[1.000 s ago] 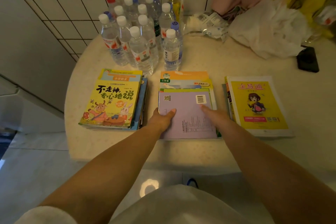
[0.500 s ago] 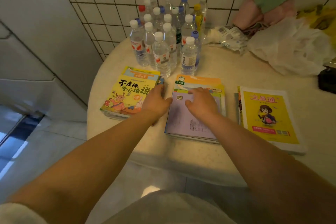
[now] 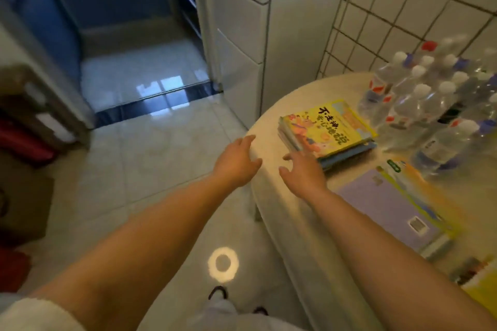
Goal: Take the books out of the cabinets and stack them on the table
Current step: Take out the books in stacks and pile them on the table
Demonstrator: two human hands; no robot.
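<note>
A stack of books topped by a yellow cartoon cover [image 3: 329,130] lies on the round pale table [image 3: 271,121] near its left edge. To its right lies a second stack with a purple cover [image 3: 387,204] on top. A third, yellow book [image 3: 484,287] shows at the lower right edge. My left hand [image 3: 236,162] hovers over the table's rim with fingers spread and holds nothing. My right hand [image 3: 302,172] is above the table just in front of the yellow-topped stack, fingers loose and empty.
Several water bottles [image 3: 435,105] crowd the table behind the books. A white cabinet [image 3: 242,43] stands against the tiled wall beyond the table. To the left, tiled floor [image 3: 161,148] leads to a dark doorway. Brown and red boxes [image 3: 29,126] sit at the far left.
The view has swung left toward the doorway. Both hands have lifted off the purple-topped stack and moved left, past the yellow-topped stack, to the table's edge.
</note>
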